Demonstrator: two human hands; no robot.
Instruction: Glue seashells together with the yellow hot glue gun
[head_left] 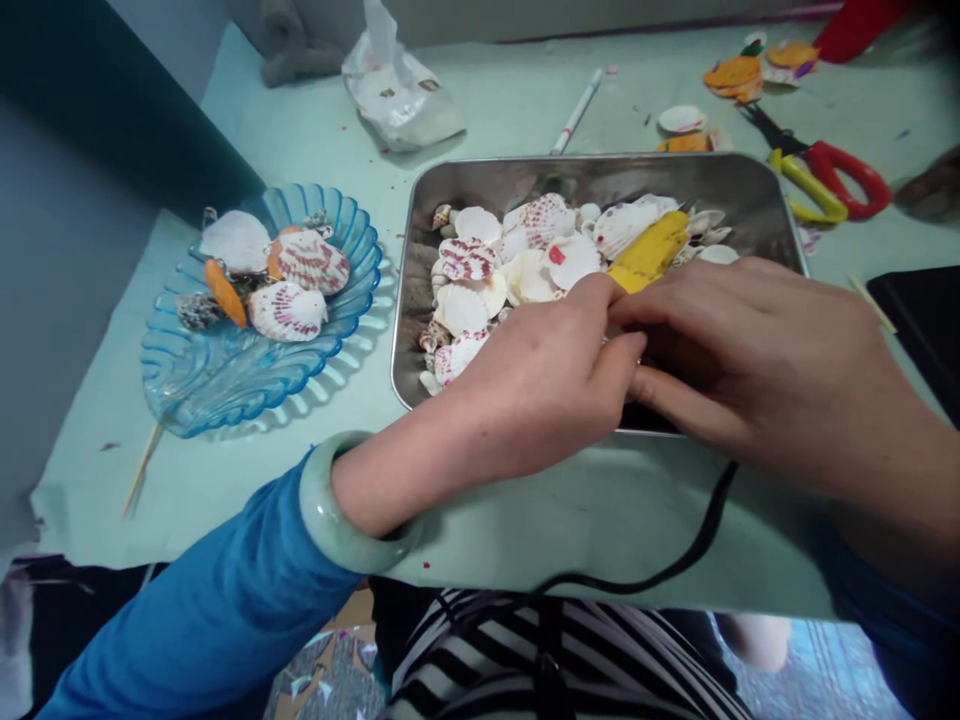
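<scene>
My left hand [559,370] reaches over the front of a metal tray [525,172], its thumb and fingers closed in a pinch. Directly beside it is my right hand [772,360], fingers curled and the fingertips of both hands meeting. Whatever is between them is hidden by the fingers. Just beyond the hands, a yellow tapered piece [649,250] with a thin dark tip lies over the shells. White scallop shells [574,262], some speckled purple-red, and small spiral shells fill the tray. A black cord [705,530] runs from below my right hand toward the table's front edge.
A blue scalloped glass dish [262,385] at left holds several shells. Behind the tray lie a plastic packet [401,100] and a marker pen [577,112]. Red-and-yellow scissors [825,180] and orange pieces [735,77] are back right; a black flat object [922,320] sits right.
</scene>
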